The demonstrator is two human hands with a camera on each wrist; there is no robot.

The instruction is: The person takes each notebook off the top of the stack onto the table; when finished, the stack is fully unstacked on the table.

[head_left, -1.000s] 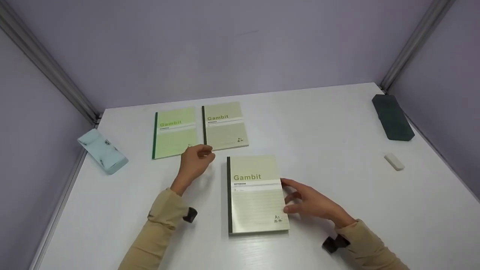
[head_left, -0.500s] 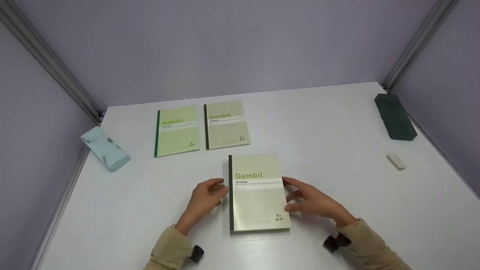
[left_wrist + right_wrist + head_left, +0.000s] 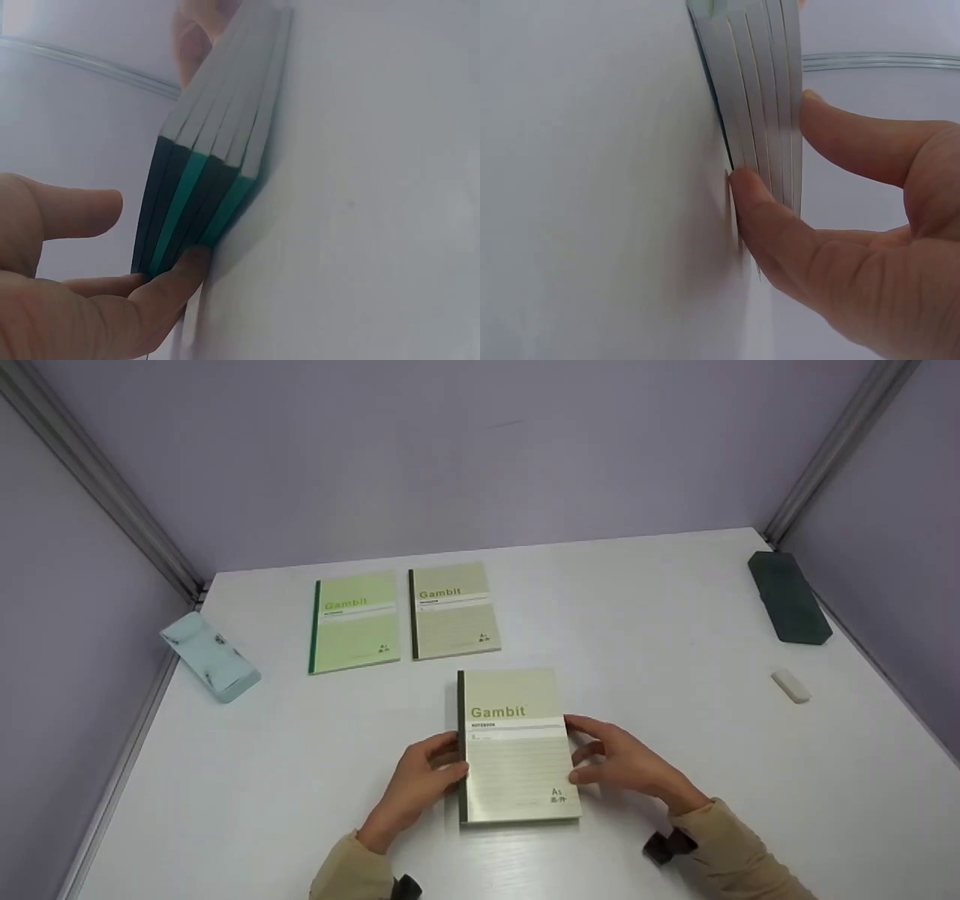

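A stack of several notebooks [image 3: 517, 780], with dark and green spines [image 3: 187, 202], lies near the front middle of the table, a beige "Gambit" cover uppermost. My right hand [image 3: 626, 765] grips its right side: the thumb is at the top cover and a fingertip [image 3: 750, 187] at the lowest notebook's edge. On the spine side, my left hand [image 3: 421, 780] touches the spines with its fingers [image 3: 176, 281]. In the left wrist view its thumb stands extended, with a gap to the top cover.
Behind the stack lie a green notebook [image 3: 356, 637] and a beige notebook [image 3: 454, 622], side by side on the white table [image 3: 622, 615]. A pale blue case [image 3: 210, 656] is at left. A dark green case [image 3: 790, 598] and a white eraser [image 3: 790, 686] lie at right.
My left hand has come back from near the two rear notebooks, down and right to the stack's spine. The right hand has kept its place on the stack's right side.
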